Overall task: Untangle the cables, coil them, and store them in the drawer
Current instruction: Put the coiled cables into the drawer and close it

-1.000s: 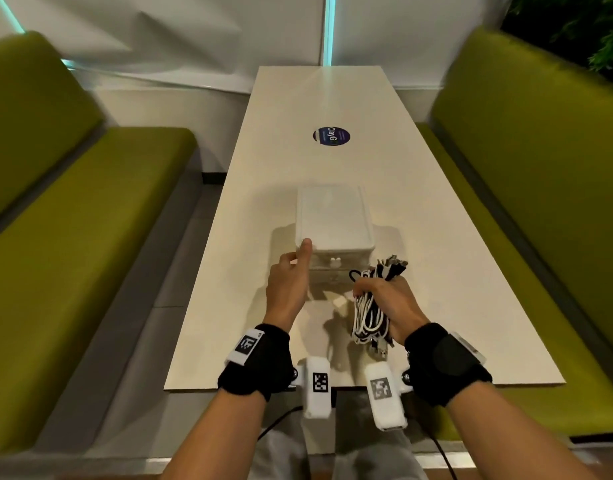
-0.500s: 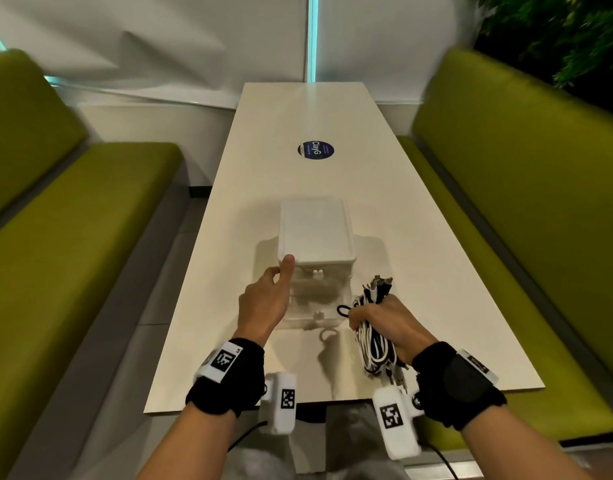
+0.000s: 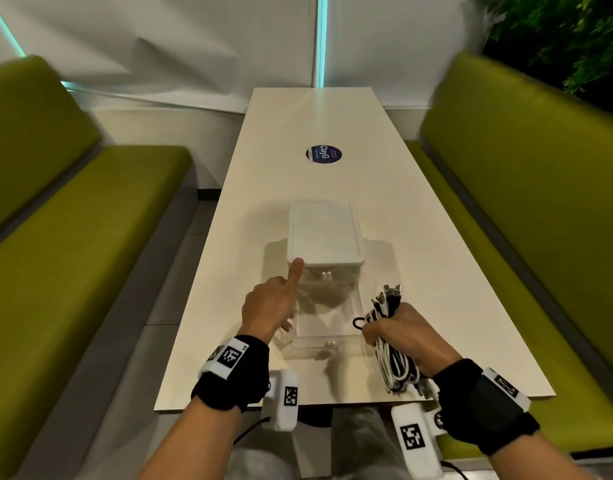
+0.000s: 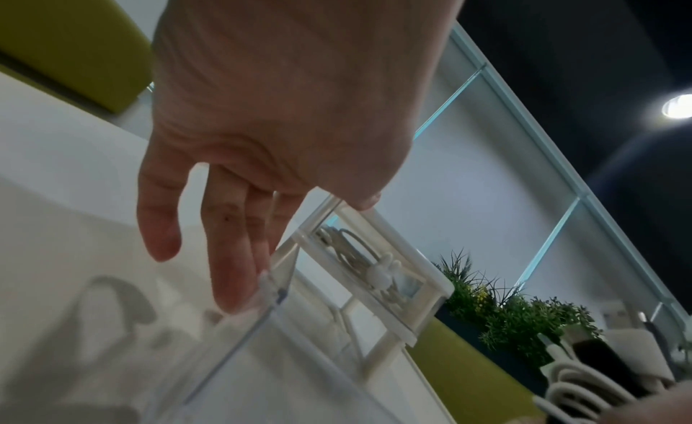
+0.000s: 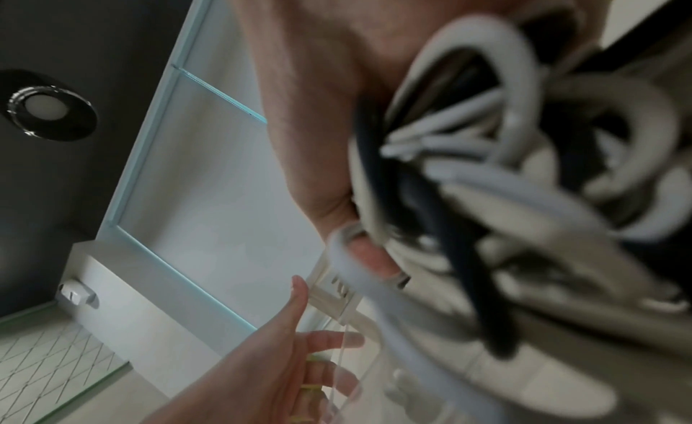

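Cables (image 3: 391,337), white and black, sit bunched in our right hand (image 3: 407,332), fingers curled tight round the bundle, plugs poking up past the knuckles. Over on the other side, our left hand (image 3: 268,306) is loose and flat, holding nothing: thumb up against the drawer unit (image 3: 326,237), fingers along the side wall of the clear drawer (image 3: 327,323), which stands pulled out on the bench (image 3: 419,237) just beside the bundle.

Left hand (image 3: 268,308): extended forward, thumb raised straight, fingers (image 4: 239,252) straight and relaxed, black wrist strap. Right hand (image 3: 400,332): fingers curled tight round a bundle of coiled white and black cables (image 3: 390,348), black wrist strap.
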Demonstrator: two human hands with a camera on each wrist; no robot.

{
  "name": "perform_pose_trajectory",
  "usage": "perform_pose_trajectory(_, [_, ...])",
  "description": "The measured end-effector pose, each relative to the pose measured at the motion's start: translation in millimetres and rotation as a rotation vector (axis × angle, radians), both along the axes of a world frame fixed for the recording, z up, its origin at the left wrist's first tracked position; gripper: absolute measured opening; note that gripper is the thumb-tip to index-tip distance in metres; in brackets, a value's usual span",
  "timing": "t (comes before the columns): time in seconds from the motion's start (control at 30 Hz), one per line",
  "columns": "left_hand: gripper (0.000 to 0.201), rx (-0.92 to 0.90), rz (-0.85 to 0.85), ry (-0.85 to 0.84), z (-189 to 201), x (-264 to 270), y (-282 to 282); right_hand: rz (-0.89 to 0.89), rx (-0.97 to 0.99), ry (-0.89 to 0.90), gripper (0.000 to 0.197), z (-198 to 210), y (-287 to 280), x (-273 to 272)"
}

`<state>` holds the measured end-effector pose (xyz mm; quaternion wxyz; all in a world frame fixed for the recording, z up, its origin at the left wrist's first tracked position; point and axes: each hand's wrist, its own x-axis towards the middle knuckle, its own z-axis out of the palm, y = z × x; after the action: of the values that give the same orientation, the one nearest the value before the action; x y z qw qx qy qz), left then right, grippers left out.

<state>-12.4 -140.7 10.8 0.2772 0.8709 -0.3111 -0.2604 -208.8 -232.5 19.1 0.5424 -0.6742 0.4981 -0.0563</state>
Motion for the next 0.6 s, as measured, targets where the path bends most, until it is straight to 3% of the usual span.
perform_pose_trajectory(0.13, [0.090, -0.005, 0.000, -0.025, -3.9, -1.1, 0.3, -0.067, -0.061, -0.047, 0.023, 2.6, -0.9, 5.2])
perform_pose_trajectory(0.37, [0.093, 0.001, -0.022, 0.010, -7.4, 3.3, 2.9, 0.012, -0.108, -0.005, 0.025, 12.6, -0.8, 13.1])
perform_pose_trajectory(0.43, [0.083, 0.006, -0.040, 0.010, -8.7, 4.5, 5.5, 0.016, -0.121, -0.045, 0.023, 19.6, 0.5, 18.2])
perform_pose_trajectory(0.53, [0.044, 0.031, -0.106, -0.020, -13.6, 3.2, 10.2, 0.024, -0.164, -0.110, 0.025, 28.6, 6.5, 36.9])
perform_pose_trajectory(0.6, [0.039, 0.028, -0.112, -0.041, -16.6, 1.3, 13.3, 0.051, -0.193, -0.093, 0.026, 29.4, 10.1, 54.2])
